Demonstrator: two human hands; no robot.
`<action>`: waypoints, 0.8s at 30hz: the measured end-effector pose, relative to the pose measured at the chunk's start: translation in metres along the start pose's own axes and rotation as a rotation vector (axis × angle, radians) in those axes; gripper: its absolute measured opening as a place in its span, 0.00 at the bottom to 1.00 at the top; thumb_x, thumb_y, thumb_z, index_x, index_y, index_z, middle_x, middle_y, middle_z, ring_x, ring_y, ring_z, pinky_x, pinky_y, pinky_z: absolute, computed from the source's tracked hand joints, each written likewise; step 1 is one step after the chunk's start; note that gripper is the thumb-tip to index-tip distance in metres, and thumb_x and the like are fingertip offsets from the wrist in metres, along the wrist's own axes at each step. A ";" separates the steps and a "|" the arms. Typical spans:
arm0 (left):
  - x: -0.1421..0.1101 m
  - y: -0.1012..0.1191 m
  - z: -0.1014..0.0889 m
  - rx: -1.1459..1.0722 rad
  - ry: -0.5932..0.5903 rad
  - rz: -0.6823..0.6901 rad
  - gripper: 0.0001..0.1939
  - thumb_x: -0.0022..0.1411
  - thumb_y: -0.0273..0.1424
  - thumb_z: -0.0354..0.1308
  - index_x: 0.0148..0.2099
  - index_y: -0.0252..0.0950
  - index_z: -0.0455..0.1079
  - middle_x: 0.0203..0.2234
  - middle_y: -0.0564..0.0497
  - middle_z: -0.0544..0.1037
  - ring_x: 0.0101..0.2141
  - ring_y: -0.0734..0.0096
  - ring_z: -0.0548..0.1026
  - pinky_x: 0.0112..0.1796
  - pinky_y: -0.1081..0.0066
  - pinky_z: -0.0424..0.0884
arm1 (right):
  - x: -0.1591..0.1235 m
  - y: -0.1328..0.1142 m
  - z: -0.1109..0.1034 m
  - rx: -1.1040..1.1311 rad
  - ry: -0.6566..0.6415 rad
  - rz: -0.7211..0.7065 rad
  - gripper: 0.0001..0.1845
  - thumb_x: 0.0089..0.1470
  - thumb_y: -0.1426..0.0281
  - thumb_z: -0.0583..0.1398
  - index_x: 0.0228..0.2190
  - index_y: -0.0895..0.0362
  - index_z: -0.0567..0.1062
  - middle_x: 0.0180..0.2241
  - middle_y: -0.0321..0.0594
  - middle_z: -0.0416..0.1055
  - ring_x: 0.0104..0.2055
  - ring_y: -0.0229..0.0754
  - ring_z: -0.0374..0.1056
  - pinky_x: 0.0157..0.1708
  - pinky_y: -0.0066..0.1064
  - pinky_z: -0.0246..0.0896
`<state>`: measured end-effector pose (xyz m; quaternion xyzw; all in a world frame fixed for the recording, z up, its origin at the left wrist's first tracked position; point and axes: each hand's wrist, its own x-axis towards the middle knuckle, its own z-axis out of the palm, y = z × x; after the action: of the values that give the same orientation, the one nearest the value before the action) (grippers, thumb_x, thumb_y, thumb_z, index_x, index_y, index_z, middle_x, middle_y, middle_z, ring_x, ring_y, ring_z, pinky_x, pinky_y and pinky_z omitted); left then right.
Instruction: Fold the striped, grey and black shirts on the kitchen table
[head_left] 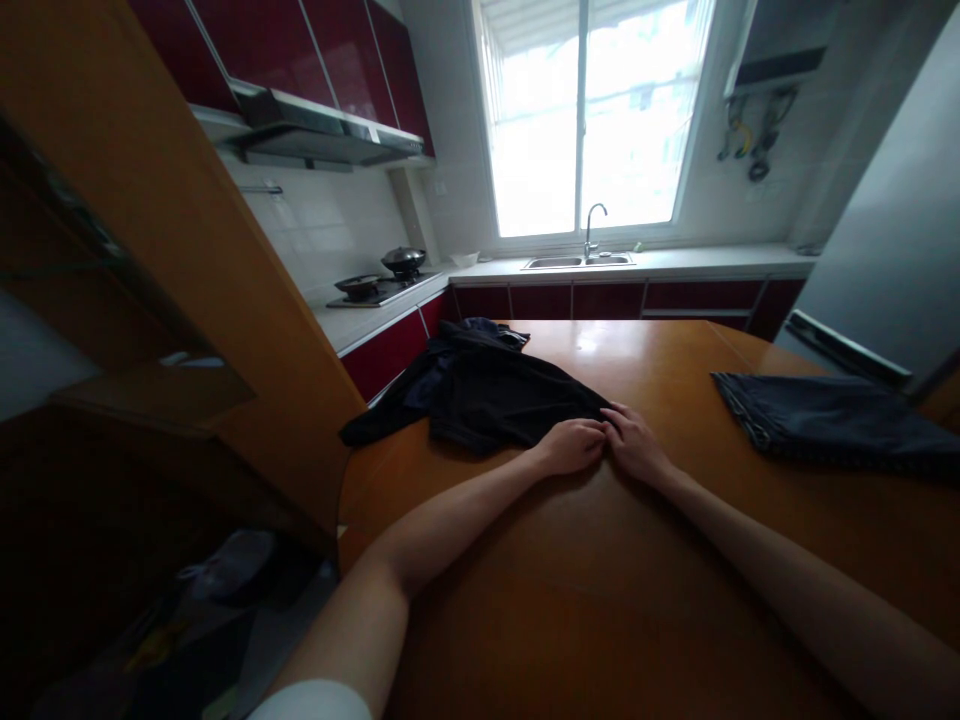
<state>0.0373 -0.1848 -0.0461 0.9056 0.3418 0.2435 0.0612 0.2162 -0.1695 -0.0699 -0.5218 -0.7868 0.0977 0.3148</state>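
Note:
A black garment (pixel 510 395) lies loosely spread over the far left part of the wooden table (pixel 600 580). One narrow end of it hangs over the table's left edge, and its other end tapers toward my hands. My left hand (pixel 571 446) is closed on the near right corner of the cloth, fingers curled under. Touching it, my right hand (pixel 634 440) pinches the same corner from the right, its fingertips on the fabric. Behind the black garment sits a bunched dark blue piece of clothing (pixel 480 326), partly covered by it.
Folded dark jeans (pixel 832 420) lie at the table's right. A wooden cabinet frame (pixel 225 250) stands close on the left, a fridge (pixel 892 220) on the right. Beyond are a counter with a sink (pixel 555 263), a stove (pixel 382 290) with pans, and a window (pixel 585 120).

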 end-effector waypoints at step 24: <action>-0.099 -0.184 -0.163 0.318 0.163 -1.280 0.25 0.59 0.35 0.63 0.58 0.34 0.71 0.54 0.36 0.76 0.53 0.51 0.75 0.50 0.64 0.70 | 0.000 0.000 -0.001 -0.088 0.032 0.055 0.16 0.59 0.70 0.58 0.46 0.59 0.80 0.44 0.52 0.74 0.50 0.55 0.68 0.51 0.44 0.61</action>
<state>-0.2135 -0.1185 0.0059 0.5008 0.8474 0.1733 0.0334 0.2165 -0.1696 -0.0691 -0.5581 -0.7705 0.0634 0.3014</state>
